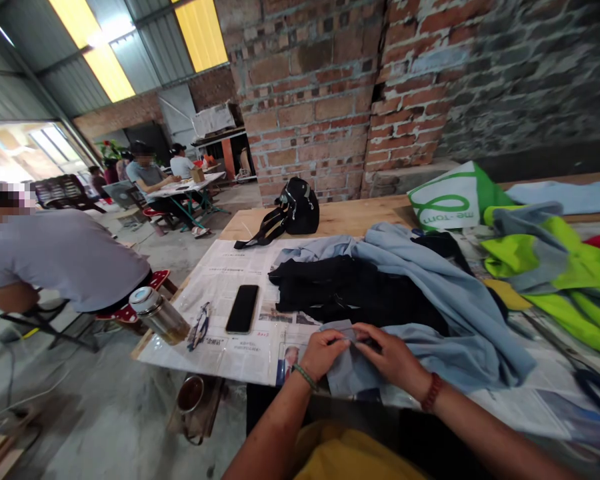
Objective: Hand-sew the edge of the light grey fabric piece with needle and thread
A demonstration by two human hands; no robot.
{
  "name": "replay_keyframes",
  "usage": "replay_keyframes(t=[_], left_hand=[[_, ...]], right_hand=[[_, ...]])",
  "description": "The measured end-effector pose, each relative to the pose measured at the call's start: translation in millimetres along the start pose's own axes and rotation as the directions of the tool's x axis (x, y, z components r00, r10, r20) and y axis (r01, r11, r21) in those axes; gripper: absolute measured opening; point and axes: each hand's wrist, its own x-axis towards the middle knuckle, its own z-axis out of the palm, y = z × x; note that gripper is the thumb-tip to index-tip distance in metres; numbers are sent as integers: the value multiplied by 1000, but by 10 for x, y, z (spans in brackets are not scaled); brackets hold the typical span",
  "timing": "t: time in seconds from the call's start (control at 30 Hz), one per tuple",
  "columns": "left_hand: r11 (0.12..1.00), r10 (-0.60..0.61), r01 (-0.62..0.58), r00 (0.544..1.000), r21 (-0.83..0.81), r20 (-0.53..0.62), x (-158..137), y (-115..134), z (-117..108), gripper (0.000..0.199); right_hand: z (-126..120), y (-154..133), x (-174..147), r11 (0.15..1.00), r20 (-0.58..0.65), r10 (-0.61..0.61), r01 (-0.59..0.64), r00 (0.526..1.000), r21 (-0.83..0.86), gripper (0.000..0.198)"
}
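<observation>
Both hands pinch a small grey-blue piece of cloth (349, 375) at the table's near edge. My left hand (323, 355), with a green bead bracelet at its wrist, has thumb and fingers closed on the cloth's left side. On the other side my right hand (397, 359), above a red bracelet, grips the upper right part with fingers bent. A corner of the cloth sticks up between the hands. Just beyond them lie a crumpled black garment (360, 287) and a light blue garment (465, 313). Whether a needle or thread is between the fingers cannot be made out.
On the newspaper-covered table (220, 267) are a phone (243, 309), glasses (199, 327), a steel flask (161, 315) and a black cap (300, 205). To the right lie neon-yellow clothing (575, 273), a green-white bag (457, 197) and dark-handled scissors (597, 393). A mug (190, 395) stands below; a person (65, 260) sits left.
</observation>
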Motion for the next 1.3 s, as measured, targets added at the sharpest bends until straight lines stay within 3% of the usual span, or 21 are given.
replay_keyframes(t=[0.23, 0.37, 0.47, 0.67, 0.97, 1.17, 1.3], left_hand=[[998, 22, -23, 1000, 67, 17, -2, -32, -20, 25], [999, 9, -9, 1000, 38, 25, -1, -30, -32, 24], [999, 20, -21, 999, 28, 29, -1, -24, -31, 22], [999, 12, -13, 1000, 39, 26, -5, -9, -21, 20], [996, 67, -70, 997, 62, 50, -2, -23, 1, 19], [995, 47, -51, 998, 89, 45, 0, -30, 14, 20], [993, 32, -38, 998, 107, 56, -16, 13, 1, 20]], right_hand=[[83, -50, 14, 943, -41, 248, -232, 968, 237, 26], [161, -41, -11, 819, -43, 418, -356, 908, 450, 41], [217, -29, -37, 750, -47, 494, -398, 868, 528, 39], [211, -5, -132, 808, -38, 411, -344, 911, 478, 34], [234, -2, -161, 844, -58, 409, -354, 911, 403, 38], [136, -11, -88, 884, -193, 358, -265, 914, 386, 33], [20, -123, -29, 947, -244, 262, -199, 934, 254, 26]])
